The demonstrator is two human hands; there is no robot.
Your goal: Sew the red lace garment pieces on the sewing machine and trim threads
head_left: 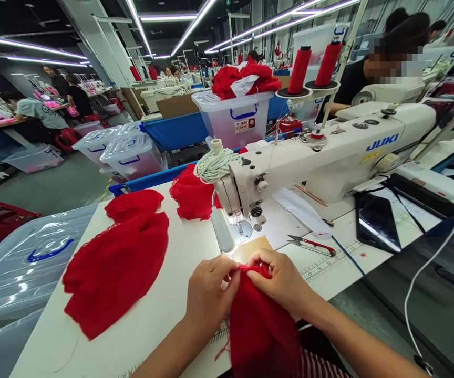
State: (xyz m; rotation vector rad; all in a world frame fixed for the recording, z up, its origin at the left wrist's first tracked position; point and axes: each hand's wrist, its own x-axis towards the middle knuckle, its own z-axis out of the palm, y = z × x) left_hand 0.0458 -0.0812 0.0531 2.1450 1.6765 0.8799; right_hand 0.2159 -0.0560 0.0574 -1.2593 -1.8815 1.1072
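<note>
Both my hands pinch the top edge of a red piece of fabric (264,325), just in front of the sewing machine's needle area. My left hand (210,289) grips the edge between thumb and fingertips. Close beside it, my right hand (280,278) holds a gathered fold of the same cloth. The fabric hangs down over the table's front edge toward my lap. Behind my hands stands the white sewing machine (329,147), its lamp lighting the needle plate (243,231). A tan patch (254,248) lies just beyond my fingers. Thread snips with red handles (316,247) lie to the right.
More red fabric pieces (122,273) lie on the white table (187,336) at left. A dark phone (377,220) rests at right near a white cable (410,294). Lidded plastic boxes (26,262) stand at left. A co-worker (388,58) sits behind the machine.
</note>
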